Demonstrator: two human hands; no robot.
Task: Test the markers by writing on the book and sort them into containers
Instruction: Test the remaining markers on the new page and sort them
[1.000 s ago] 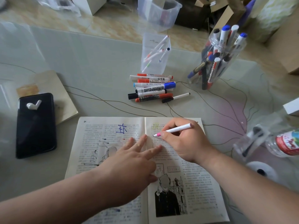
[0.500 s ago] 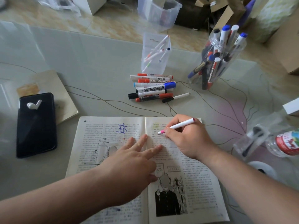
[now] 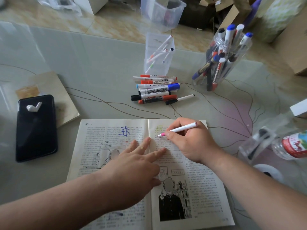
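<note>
An open book (image 3: 206,183) lies on the table in front of me, with a blue mark near the top of its left page. My left hand (image 3: 136,165) presses flat across the spine, fingers straight. My right hand (image 3: 189,140) grips a thin white marker with a pink tip (image 3: 181,129), the tip touching the upper part of the right page. Beyond the book lies a pile of several loose markers (image 3: 156,89). Behind the pile stand a small clear square cup (image 3: 157,54) with thin markers and a round clear jar (image 3: 222,60) full of thick markers.
A black phone (image 3: 35,130) with a white earbud on it lies at the left, over a beige notebook (image 3: 54,85). At the right are a toppled clear container (image 3: 255,143), a plastic bottle (image 3: 292,145) and a white roll (image 3: 269,173). A clear bin (image 3: 162,12) stands beyond the table.
My right hand has shifted the pink marker's tip slightly along the top of the right page. My left hand has stayed pressed on the book.
</note>
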